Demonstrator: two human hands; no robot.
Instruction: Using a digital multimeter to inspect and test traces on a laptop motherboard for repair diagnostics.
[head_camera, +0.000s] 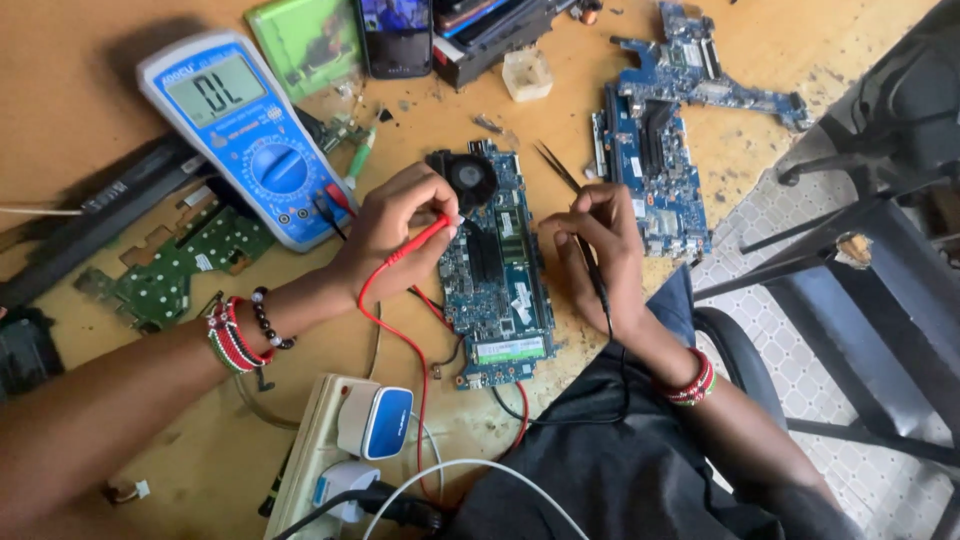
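Observation:
A blue laptop circuit board (497, 285) with a round black fan (468, 177) lies at the middle of the wooden bench. My left hand (395, 225) pinches a red test probe (420, 240), its tip on the board's upper left part. My right hand (598, 255) grips a black test probe (592, 268) against the board's right edge. Red and black leads run off towards the blue digital multimeter (245, 135), lying at the upper left.
A second blue board (650, 160) lies to the right, tweezers (556, 165) between the boards. Green boards (185, 260) sit left; a phone (397, 35) and a small plastic tub (527, 75) at the back. A power strip with plugs (350, 450) lies near. Black metal chair frame (860, 240) stands right.

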